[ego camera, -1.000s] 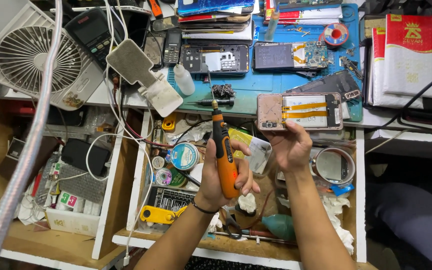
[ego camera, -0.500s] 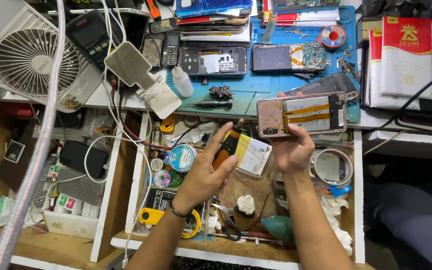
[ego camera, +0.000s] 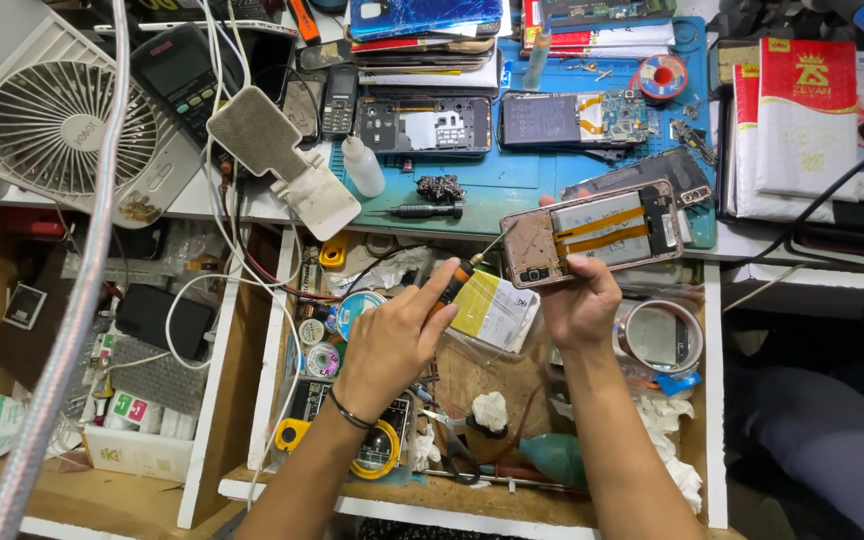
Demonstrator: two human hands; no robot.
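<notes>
**Screwdriver tip now at the corner of the opened phone**

Half a second ago the left hand lay over the drawer with the screwdriver angled low; since then it has turned the tool so its thin tip points up to the near left corner of the opened phone, which the right hand has kept at about the same height.

All places are given from the opened phone (ego camera: 592, 232). Far to its left stands a white fan (ego camera: 62, 125), and nearer, still to the left, a white padded clamp (ego camera: 282, 160) among white cables. Just below and left of the phone, the left hand (ego camera: 392, 340) is closed around the orange and black screwdriver (ego camera: 457, 280), fingers wrapped over the handle; the shaft runs up and right from the grip to meet the phone's corner. The phone, back off and a yellow ribbon cable showing, sits above the drawer's edge. Directly below it, the right hand (ego camera: 577, 305) pinches its lower edge, thumb on top and fingertips behind. Below and to the right lies a roll of tape (ego camera: 660, 335).
</notes>
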